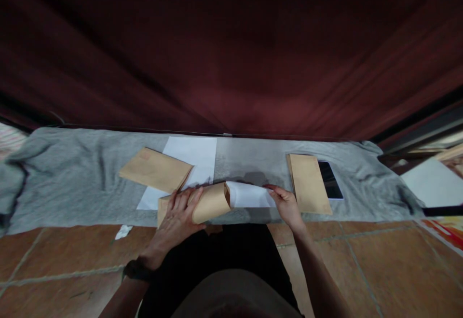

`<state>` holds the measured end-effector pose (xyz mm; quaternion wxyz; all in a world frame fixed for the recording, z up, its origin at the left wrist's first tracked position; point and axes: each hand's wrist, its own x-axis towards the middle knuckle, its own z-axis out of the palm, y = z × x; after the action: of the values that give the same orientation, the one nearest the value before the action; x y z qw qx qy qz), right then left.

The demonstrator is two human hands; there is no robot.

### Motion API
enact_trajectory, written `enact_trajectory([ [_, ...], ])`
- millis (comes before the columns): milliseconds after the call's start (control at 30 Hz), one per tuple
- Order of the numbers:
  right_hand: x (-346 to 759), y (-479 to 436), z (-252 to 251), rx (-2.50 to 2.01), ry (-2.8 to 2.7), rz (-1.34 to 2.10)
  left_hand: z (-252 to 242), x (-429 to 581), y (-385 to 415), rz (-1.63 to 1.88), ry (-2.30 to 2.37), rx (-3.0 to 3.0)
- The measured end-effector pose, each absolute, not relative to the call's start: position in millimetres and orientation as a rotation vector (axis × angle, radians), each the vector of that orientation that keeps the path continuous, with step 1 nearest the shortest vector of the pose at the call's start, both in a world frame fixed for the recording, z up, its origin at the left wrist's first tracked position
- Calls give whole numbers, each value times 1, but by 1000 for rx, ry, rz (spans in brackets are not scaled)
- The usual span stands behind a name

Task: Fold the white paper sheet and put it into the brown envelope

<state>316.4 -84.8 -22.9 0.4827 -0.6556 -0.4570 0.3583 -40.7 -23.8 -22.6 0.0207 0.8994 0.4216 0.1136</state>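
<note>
A brown paper envelope (212,205) lies near the front edge of the grey cloth, its mouth bulging open to the right. My left hand (180,215) holds it down at the left, fingers across the top and thumb along the near side. Folded white paper (251,196) sits partway inside the mouth, with its right part sticking out. At that outer end, my right hand (287,206) pinches the paper between thumb and fingers. How far the paper reaches inside the envelope is hidden.
Left of centre, more brown envelopes (155,169) overlap white sheets (195,154). A stack of envelopes (309,183) lies on the right, partly over a dark-screened phone (330,180). Grey cloth (75,178) covers the surface before a dark red curtain (231,67). Crumpled white tissue (123,231) lies below.
</note>
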Motion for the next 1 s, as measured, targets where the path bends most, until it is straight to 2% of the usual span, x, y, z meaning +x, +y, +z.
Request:
enact_trajectory([
  [333, 321, -78, -6, -1716, -1379, 871, -28, -41, -23, 359, 1302, 2805],
  [1000, 245, -69, -37, -1798, -1574, 898, -28, -25, -28, 352, 1237, 2849],
])
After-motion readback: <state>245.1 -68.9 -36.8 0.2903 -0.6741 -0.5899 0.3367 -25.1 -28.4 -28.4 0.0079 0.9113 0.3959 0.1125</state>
